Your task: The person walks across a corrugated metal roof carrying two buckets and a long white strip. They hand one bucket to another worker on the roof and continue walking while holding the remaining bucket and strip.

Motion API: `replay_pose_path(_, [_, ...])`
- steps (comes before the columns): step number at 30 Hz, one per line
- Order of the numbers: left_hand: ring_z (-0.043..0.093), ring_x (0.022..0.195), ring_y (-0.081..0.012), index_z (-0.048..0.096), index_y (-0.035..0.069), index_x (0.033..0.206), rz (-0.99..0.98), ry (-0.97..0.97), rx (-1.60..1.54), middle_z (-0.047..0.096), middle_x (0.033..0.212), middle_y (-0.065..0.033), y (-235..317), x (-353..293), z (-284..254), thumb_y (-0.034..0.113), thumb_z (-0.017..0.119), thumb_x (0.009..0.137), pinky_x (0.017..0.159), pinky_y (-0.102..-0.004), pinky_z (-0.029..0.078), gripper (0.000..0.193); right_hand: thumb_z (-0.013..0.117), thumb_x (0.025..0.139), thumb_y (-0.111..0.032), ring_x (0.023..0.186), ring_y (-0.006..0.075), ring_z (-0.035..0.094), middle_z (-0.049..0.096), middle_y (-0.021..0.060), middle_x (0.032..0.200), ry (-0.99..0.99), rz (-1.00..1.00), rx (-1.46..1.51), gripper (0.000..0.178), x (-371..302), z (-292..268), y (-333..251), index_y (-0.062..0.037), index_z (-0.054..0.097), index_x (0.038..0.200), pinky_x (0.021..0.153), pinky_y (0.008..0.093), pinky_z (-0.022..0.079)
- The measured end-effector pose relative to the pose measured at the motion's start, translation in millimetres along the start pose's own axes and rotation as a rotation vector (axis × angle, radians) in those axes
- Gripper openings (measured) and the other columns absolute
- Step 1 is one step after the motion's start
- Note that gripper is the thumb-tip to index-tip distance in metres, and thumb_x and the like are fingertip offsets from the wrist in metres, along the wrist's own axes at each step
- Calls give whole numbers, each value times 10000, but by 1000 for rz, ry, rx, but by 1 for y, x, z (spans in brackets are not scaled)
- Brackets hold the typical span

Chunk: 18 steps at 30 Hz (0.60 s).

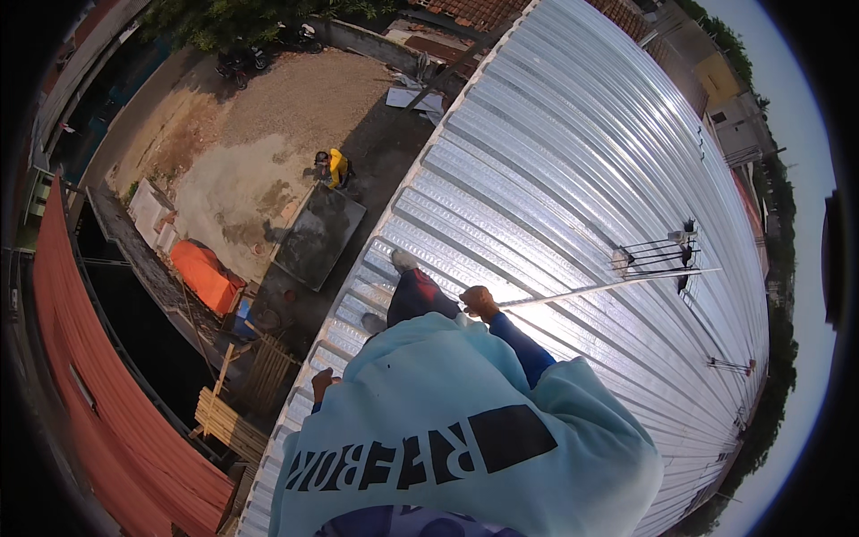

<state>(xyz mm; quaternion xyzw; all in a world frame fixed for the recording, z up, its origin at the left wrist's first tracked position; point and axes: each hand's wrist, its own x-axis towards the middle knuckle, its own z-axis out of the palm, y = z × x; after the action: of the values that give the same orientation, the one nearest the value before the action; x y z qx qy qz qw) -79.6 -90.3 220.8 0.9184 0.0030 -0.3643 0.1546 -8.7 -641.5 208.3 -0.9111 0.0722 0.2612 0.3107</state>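
Observation:
I am on a ribbed silver metal roof sheet (528, 170), close to its left edge. My right hand (480, 303), below a blue sleeve, is curled closed beside my dark-trousered knee (419, 295). One end of a long thin pale strip (608, 285) meets this hand; whether the fingers grip it does not show clearly. Beside the roof edge is my left hand (323, 383), mostly hidden by my light blue hoodie (420, 394), its fingers unclear. A grey-covered foot (403, 260) rests on the ribs near the edge.
Beyond the left edge is a drop to a yard. Down there, a person in yellow (336, 167) bends beside a grey slab (322, 234). An orange tarp (204, 275) and stacked bamboo poles (231, 424) lie nearby. Dark rods with small objects (658, 251) sit on the roof's right.

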Motion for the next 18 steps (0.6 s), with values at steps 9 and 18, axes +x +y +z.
replay_pose_path(9, [487, 513, -115, 567, 104, 944, -426, 4, -1236, 537, 641, -19, 22, 25, -79, 254, 557, 881, 427, -269, 303, 163, 620, 767, -281, 795, 341, 659, 684, 151, 837, 1, 349, -131, 239, -142, 54, -8, -70, 703, 841, 707, 455, 515])
replay_pose_path(18, [529, 560, -132, 588, 52, 1055, -282, -297, -1205, 569, 689, -29, -1, 59, -34, 272, 567, 901, 453, -299, 367, 269, 623, 765, -297, 789, 386, 640, 667, 177, 785, 304, -105, 24, 247, -108, 42, -4, -69, 703, 815, 701, 494, 504])
